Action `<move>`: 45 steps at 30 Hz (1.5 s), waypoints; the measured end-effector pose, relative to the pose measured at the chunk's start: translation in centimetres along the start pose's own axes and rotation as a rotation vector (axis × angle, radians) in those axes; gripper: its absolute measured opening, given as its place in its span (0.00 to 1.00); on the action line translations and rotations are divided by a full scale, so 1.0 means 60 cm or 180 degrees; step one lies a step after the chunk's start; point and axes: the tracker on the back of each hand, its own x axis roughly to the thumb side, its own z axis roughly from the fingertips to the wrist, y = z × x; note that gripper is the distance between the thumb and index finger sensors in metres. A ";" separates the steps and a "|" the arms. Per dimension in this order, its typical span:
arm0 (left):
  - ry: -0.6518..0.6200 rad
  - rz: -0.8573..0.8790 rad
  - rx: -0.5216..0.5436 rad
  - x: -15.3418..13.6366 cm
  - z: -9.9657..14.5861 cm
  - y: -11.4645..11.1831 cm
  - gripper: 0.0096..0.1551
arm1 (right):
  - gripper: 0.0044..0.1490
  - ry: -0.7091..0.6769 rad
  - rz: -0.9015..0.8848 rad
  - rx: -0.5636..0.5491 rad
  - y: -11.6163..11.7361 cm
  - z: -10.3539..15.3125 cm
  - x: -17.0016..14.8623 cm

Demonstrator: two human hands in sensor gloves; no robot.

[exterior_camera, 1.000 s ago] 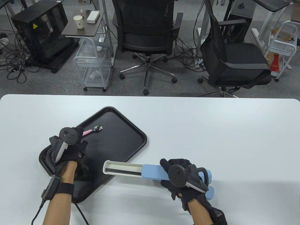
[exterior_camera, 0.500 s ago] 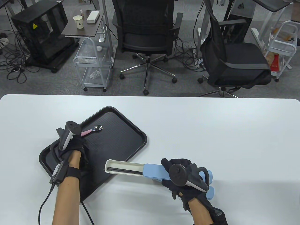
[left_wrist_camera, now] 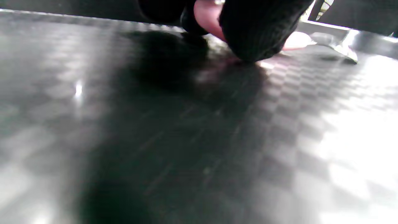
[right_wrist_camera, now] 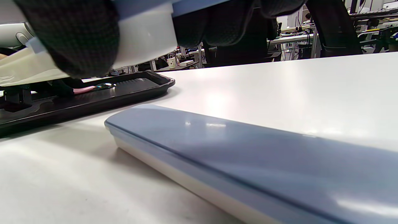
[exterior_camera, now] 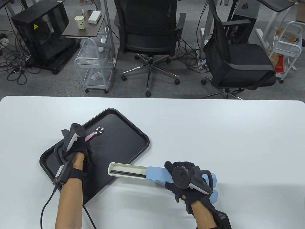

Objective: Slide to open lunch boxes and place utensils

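Note:
A spoon (exterior_camera: 94, 133) with a pink handle and metal bowl lies on the black tray (exterior_camera: 128, 140). My left hand (exterior_camera: 82, 141) pinches the pink handle (left_wrist_camera: 295, 42) between its fingertips (left_wrist_camera: 248, 31), and the bowl (left_wrist_camera: 339, 46) stands tilted on edge. My right hand (exterior_camera: 169, 174) grips the blue lid (exterior_camera: 156, 174) of a utensil box and holds it just above the table. Its white inner tray (exterior_camera: 126, 169) is slid out to the left with dark chopsticks inside. A second, closed blue box (right_wrist_camera: 248, 161) lies on the table under my right hand.
The white table (exterior_camera: 214, 133) stretches to the right and back. The box's open end overhangs the tray's near right edge (exterior_camera: 112, 181). Office chairs and carts stand on the floor beyond the table.
My left hand has rolled onto its side and closed on the spoon's pink handle. The spoon bowl has turned up on edge. The open box has shifted slightly to the right.

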 end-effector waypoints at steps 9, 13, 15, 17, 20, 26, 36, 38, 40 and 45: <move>-0.0076 -0.0280 0.0221 0.018 0.015 0.005 0.31 | 0.52 0.0004 -0.0023 -0.0020 -0.004 0.002 -0.001; -0.0189 -0.0411 0.0294 0.023 0.031 0.003 0.32 | 0.52 -0.0006 -0.0014 -0.0013 -0.003 0.001 0.000; -0.0282 -0.0354 0.0300 0.023 0.041 0.007 0.32 | 0.51 -0.0009 -0.0018 -0.0012 -0.003 0.001 -0.001; -0.0400 -0.0196 0.0349 0.023 0.055 0.016 0.32 | 0.52 -0.0010 -0.0028 -0.0011 -0.002 0.001 -0.001; -0.0680 -0.0045 0.0456 0.029 0.090 0.039 0.32 | 0.52 0.0002 -0.0039 -0.0001 -0.001 0.001 -0.003; -0.1348 0.0152 0.0652 0.030 0.176 0.060 0.31 | 0.52 -0.0001 -0.0038 0.0014 0.000 0.000 -0.003; -0.2279 0.0053 0.0839 0.012 0.324 0.049 0.31 | 0.52 -0.0012 0.0004 0.0020 0.004 0.000 -0.001; -0.2409 0.0001 0.0935 0.011 0.343 0.039 0.30 | 0.52 -0.0009 0.0014 0.0026 0.004 0.000 -0.001; -0.2494 -0.0084 0.1022 0.011 0.352 0.024 0.30 | 0.52 -0.0001 0.0025 0.0027 0.005 0.000 -0.001; -0.2524 -0.0367 0.1086 0.011 0.356 0.005 0.30 | 0.52 0.0026 0.0034 0.0016 0.004 0.001 -0.002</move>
